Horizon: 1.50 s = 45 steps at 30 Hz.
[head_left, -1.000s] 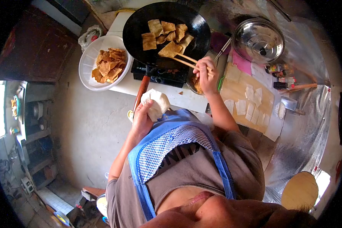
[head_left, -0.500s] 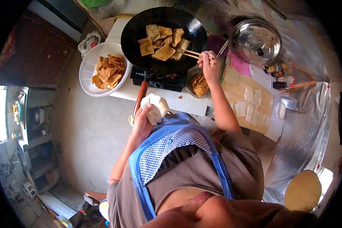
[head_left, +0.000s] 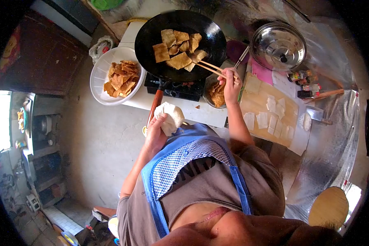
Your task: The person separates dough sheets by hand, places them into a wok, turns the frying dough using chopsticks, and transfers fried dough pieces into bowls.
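My right hand grips a pair of wooden chopsticks, whose tips touch a piece at the lower right of the wok. Several flat, golden-brown fried dough pieces lie in that black wok. My left hand is closed around a folded white cloth, beside the wok's wooden handle. Under the wok is a black cooker. To its left, a white plastic basket holds browner fried pieces. A metal strainer with more fried pieces sits beside my right wrist.
At the right, a wooden board carries pale dough pieces. A cleaver lies past its edge. Behind it stand a shiny metal lid or bowl and small bottles. A plastic bag sits behind the basket.
The chopstick tips have shifted slightly within the wok, and my right hand has moved a little lower and right. The whole view has shifted slightly. My left hand still holds the cloth.
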### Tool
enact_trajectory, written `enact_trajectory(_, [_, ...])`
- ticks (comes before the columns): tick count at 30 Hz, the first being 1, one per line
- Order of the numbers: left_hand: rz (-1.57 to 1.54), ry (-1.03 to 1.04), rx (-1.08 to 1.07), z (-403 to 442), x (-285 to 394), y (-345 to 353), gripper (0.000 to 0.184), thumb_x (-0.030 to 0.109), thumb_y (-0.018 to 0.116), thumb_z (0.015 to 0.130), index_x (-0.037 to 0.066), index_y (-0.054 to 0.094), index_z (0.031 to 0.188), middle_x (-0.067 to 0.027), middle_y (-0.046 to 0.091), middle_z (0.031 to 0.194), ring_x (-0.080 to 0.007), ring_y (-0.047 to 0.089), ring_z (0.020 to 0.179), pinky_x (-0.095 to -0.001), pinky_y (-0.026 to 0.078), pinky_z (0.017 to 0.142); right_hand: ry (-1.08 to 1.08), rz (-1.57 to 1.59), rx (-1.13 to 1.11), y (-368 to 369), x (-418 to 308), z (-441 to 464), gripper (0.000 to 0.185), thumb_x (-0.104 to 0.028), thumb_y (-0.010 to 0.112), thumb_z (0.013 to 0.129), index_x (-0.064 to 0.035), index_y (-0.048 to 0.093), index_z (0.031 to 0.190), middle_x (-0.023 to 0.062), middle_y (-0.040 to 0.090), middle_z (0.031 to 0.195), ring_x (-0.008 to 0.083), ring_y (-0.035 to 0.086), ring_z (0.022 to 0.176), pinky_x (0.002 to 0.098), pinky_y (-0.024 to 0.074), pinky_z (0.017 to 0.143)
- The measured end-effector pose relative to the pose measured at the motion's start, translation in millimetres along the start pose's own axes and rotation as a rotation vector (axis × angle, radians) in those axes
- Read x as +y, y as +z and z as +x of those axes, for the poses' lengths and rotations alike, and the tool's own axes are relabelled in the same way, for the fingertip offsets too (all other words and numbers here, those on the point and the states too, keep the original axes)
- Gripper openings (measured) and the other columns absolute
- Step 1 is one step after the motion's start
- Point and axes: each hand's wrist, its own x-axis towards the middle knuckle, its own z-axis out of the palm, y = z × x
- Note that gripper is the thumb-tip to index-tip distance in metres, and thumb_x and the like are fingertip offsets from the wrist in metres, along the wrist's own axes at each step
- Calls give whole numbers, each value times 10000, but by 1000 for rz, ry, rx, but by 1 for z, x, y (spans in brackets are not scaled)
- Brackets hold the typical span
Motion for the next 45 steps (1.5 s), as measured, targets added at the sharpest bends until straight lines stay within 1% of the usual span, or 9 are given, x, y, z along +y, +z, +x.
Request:
enact_trajectory(10, [9, 40, -7, 0, -5, 5, 379, 164, 557, 902, 55, 452, 1250, -103, 580, 1140, -249, 586, 1029, -405, 489, 891, -193, 6, -69, -12, 2, -42, 201, -101, 427, 963, -20, 508, 798, 54, 511, 765, 97, 520, 569, 213, 409, 489])
enact_trajectory(13, [44, 105, -64, -4, -4, 17, 354, 148, 537, 913, 33, 471, 1242, -105, 591, 1148, -241, 586, 1054, -386, 478, 914, -60, 84, -39, -24, 5, -48, 194, -99, 437, 957, -23, 502, 791, 49, 509, 744, 101, 530, 574, 216, 412, 493])
enact_trajectory(21, [9, -5, -45, 5, -19, 8, 330, 168, 542, 924, 60, 478, 1229, -93, 575, 1164, -229, 580, 1059, -382, 488, 895, -53, 217, 179, -53, 0, -42, 296, -249, 404, 987, -19, 510, 834, 68, 515, 757, 161, 550, 623, 273, 431, 530])
enact_trajectory(22, [42, 1, -20, 6, -21, 8, 456, 188, 589, 877, 45, 431, 1280, -129, 547, 1194, -270, 560, 1082, -422, 470, 931, -30, 221, 183, -57, 7, -44, 299, -263, 400, 989, -10, 521, 884, 72, 519, 779, 172, 565, 641, 278, 447, 540])
enact_trajectory(26, [68, -38, 49, 7, -23, 12, 455, 184, 593, 872, 41, 433, 1273, -138, 548, 1185, -273, 560, 1078, -423, 473, 925, 13, 294, 189, -58, 11, -47, 300, -249, 428, 983, -3, 538, 849, 94, 564, 812, 176, 605, 651, 280, 511, 555])
enact_trajectory(33, [87, -26, 10, 9, -25, 15, 479, 198, 609, 860, 35, 428, 1273, -141, 547, 1176, -280, 557, 1075, -436, 472, 919, -121, 231, 254, -87, -2, -51, 290, -216, 413, 982, -9, 504, 801, 88, 554, 824, 123, 526, 588, 239, 418, 504])
enact_trajectory(36, [142, -35, 36, 6, -23, 24, 500, 221, 618, 851, 33, 428, 1273, -136, 538, 1182, -271, 544, 1088, -433, 472, 915, -184, 130, 214, -127, -2, -57, 227, -153, 431, 968, -5, 522, 823, 75, 553, 859, 132, 544, 634, 264, 455, 534])
enact_trajectory(40, [131, -59, 10, 10, -26, 23, 499, 224, 622, 847, 25, 435, 1264, -137, 543, 1173, -269, 547, 1082, -427, 474, 912, -193, -343, -99, -161, 9, -70, 63, -48, 516, 888, -38, 575, 905, 64, 544, 873, 163, 572, 704, 298, 497, 596])
enact_trajectory(45, [148, -38, 24, 12, -31, 27, 457, 220, 612, 857, 18, 464, 1239, -135, 560, 1152, -266, 562, 1063, -418, 476, 915, -343, -657, -484, -172, 33, -84, 225, -34, 609, 804, -104, 616, 1019, 69, 508, 874, 227, 588, 742, 319, 500, 614])
